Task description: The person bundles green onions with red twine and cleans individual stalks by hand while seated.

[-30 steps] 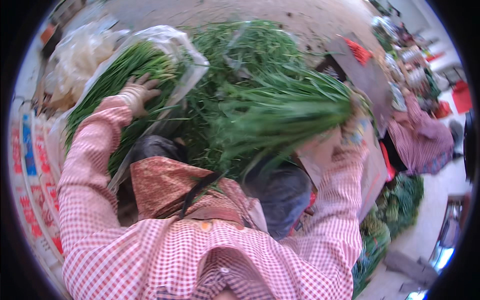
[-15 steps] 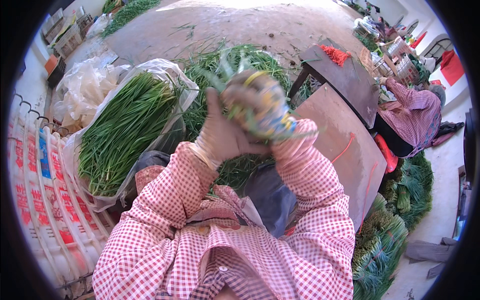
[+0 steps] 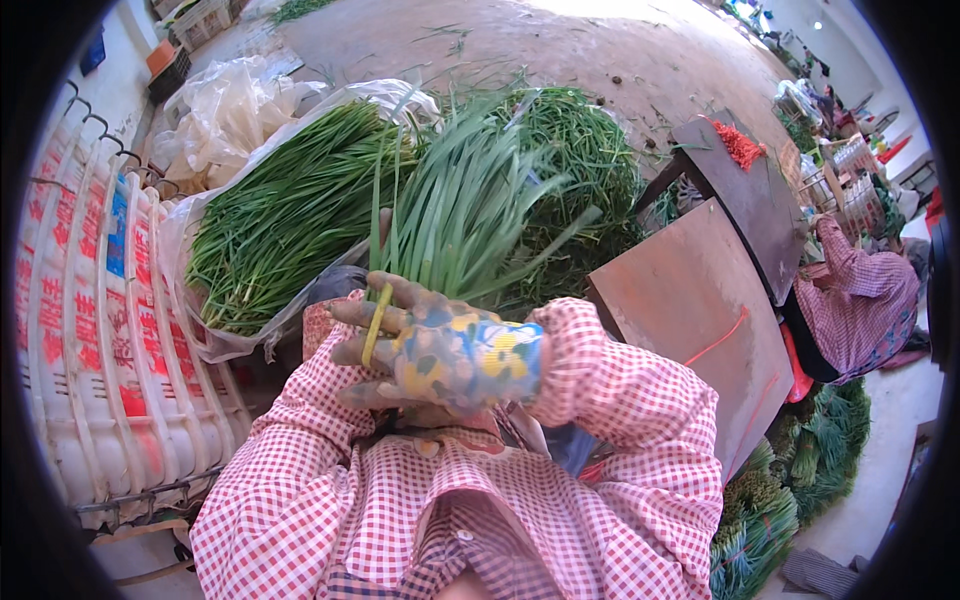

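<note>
A loose bunch of garlic chives point(image 3: 465, 205) fans upward and away in front of me. My left hand point(image 3: 384, 226) is mostly hidden behind the leaves and my other hand; a thumb tip shows at the bunch's left edge, and the hand seems to grip its lower part. My right hand point(image 3: 440, 345), in a blue-and-yellow patterned glove with dirty finger parts, crosses in front of the bunch's base. Its fingers point left and are spread apart. A narrow yellow band point(image 3: 376, 325) runs across these fingers.
A plastic-lined container point(image 3: 180, 250) of long green chives point(image 3: 290, 205) stands left, beside a white crate point(image 3: 100, 330). Loose greens point(image 3: 590, 150) lie ahead. At right are a low brown table point(image 3: 690, 290), red ties point(image 3: 738, 145), tied bundles point(image 3: 755, 515) and a seated person point(image 3: 860, 295).
My right hand, blurred before, has come down and left across my left hand. The chive bunch now stands fanned out before me. The whole view has shifted somewhat.
</note>
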`<state>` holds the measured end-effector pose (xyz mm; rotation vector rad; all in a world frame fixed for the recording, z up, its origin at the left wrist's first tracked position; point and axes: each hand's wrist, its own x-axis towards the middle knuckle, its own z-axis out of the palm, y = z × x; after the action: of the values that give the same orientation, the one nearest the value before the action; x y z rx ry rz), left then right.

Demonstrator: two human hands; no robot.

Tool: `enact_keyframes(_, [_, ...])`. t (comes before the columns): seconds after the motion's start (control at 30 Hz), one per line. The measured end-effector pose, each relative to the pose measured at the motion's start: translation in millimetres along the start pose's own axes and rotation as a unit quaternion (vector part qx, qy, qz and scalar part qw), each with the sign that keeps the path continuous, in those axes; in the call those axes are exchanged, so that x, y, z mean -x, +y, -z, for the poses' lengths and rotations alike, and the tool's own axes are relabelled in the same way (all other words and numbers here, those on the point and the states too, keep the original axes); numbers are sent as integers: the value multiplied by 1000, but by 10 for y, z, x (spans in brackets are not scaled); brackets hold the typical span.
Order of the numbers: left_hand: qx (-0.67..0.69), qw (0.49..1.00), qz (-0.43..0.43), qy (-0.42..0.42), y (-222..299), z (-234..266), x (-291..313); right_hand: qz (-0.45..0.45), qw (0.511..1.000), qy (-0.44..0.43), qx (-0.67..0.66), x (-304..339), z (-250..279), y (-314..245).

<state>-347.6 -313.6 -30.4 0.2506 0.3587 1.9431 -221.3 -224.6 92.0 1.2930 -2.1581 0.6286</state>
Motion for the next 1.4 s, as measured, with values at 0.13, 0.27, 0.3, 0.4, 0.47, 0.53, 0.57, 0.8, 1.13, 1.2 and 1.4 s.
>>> enact_keyframes(0.13, [-9, 999, 21, -39, -29, -13, -256, -256, 963, 70, 57, 141, 915, -160])
enact_keyframes(0.27, [-42, 989, 77, -118, -275, -301, -674, -572, 753, 320, -56, 1333, 1228, 61])
enact_keyframes(0.3, [-66, 984, 89, -143, -332, -449, -771, -570, 723, 354, -168, 1573, 1176, 171])
enact_keyframes(0.4, [-208, 947, 114, -217, -512, -921, -1123, -540, 727, 359, -226, 1439, 1312, 227])
enact_keyframes(0.47, [-353, 901, 54, -246, -658, -1242, -1450, -537, 727, 385, -187, 1252, 1555, 169])
enact_keyframes(0.53, [-468, 824, -29, -319, -833, -1428, -1813, -556, 741, 371, -65, 1282, 1805, 188])
enact_keyframes(0.57, [-508, 789, 10, -345, -943, -1770, -1867, -511, 752, 409, -85, 1466, 1955, 102])
enact_keyframes(0.8, [-598, 687, -18, -412, -1889, -1532, -2561, -551, 708, 435, -77, 2410, 1925, -230])
enact_keyframes(1.13, [-705, 682, -28, -191, -1349, -1810, -2143, -584, 781, 167, 149, 1883, 1925, 226])
enact_keyframes(1.2, [-778, 595, -81, -182, -1110, -1877, -1836, -613, 764, 39, 198, 1628, 1915, 343])
enact_keyframes(1.4, [-698, 674, -129, -206, -706, -932, -1227, -528, 782, 324, -66, 1192, 1837, 415])
